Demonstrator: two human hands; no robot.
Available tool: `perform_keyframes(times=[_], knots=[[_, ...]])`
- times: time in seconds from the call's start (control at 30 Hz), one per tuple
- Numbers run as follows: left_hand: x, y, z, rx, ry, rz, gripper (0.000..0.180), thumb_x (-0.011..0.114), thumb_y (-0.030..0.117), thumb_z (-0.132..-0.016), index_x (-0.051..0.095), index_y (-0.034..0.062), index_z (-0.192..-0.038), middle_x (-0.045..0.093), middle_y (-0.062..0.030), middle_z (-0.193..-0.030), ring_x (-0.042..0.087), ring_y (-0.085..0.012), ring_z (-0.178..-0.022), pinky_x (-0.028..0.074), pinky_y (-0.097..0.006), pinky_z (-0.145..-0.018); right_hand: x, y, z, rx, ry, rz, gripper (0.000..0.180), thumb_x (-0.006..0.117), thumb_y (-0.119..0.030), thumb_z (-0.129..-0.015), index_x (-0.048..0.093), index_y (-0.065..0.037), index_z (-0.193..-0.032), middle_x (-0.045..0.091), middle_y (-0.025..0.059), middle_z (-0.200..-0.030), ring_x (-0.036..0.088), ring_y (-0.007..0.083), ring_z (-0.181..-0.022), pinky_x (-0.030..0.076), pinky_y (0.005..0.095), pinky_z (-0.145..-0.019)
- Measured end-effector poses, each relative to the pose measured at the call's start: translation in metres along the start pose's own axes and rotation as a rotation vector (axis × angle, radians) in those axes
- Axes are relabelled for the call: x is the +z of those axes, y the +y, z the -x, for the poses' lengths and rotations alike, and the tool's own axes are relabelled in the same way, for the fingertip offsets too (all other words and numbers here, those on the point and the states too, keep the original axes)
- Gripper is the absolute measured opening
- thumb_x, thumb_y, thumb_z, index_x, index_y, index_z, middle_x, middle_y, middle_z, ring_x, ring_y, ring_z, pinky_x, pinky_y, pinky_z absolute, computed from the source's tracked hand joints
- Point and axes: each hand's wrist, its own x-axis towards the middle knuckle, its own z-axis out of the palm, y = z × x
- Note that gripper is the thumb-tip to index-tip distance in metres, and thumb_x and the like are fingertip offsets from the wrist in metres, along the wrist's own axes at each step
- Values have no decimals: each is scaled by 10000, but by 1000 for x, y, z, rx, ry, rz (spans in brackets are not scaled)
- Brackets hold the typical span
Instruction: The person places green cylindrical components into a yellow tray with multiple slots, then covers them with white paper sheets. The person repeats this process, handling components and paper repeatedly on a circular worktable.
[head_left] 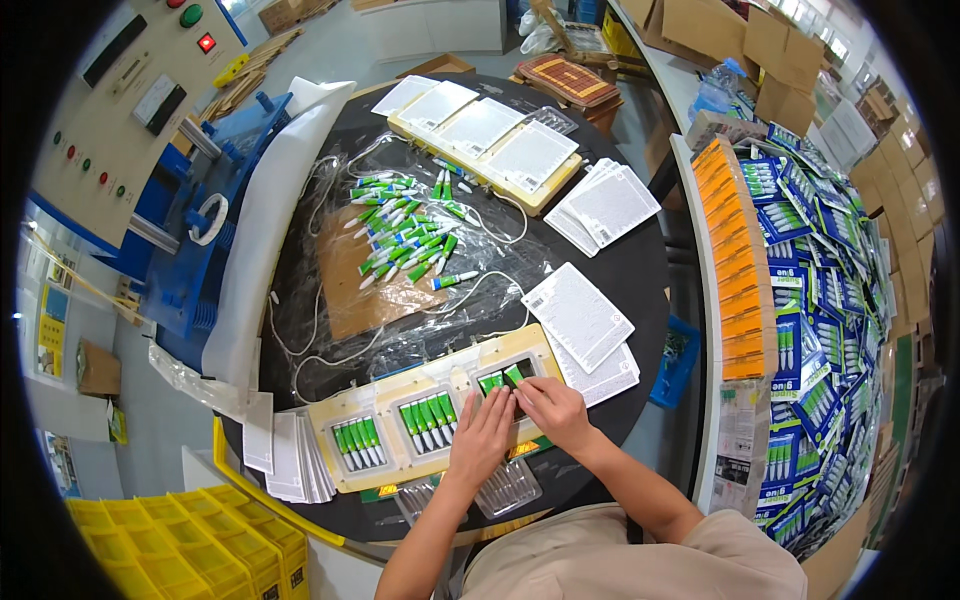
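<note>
In front of me lies a pale wooden fixture (pixel 382 404) with three clear plastic blister trays set into it. Green-and-white glue tubes (pixel 428 420) stand side by side in the middle tray, and another row of glue tubes (pixel 358 443) fills the left one. Over the right tray, my left hand (pixel 483 433) rests with fingers stretched out, touching the tubes there. Beside it, the fingertips of my right hand (pixel 556 412) pinch a green glue tube (pixel 514 374) at the tray's upper side. My fingers hide the lower part of this tray.
Beyond the fixture, a loose pile of glue tubes (pixel 405 235) lies on brown cardboard (pixel 345 300). A second fixture (pixel 535 195) carries white cards. More white cards (pixel 580 318) lie at right, empty blister trays (pixel 508 488) near me. Packed blister cards (pixel 800 350) heap at far right; a blue machine (pixel 175 260) stands left.
</note>
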Motion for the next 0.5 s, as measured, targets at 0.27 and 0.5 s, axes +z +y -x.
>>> perform_keyframes(times=[0.27, 0.5], knots=[[2, 4, 2, -56, -3, 3, 426, 597, 292, -1002, 646, -5, -1304, 594, -97, -1434, 503, -230, -1394, 270, -546, -1222, 3, -3, 5, 15, 52, 25, 187, 772, -26, -836, 718, 22, -1008, 701, 114, -932, 705, 268, -795, 581, 341, -656], [4, 8, 3, -74, -56, -107, 468, 607, 350, -995, 651, 8, -1311, 589, -91, -1444, 498, -231, -1395, 259, -576, -1219, 8, -2, 8, 69, 85, 0, 190, 769, -19, -831, 718, 23, -1010, 701, 115, -935, 709, 274, -817, 583, 347, -667]])
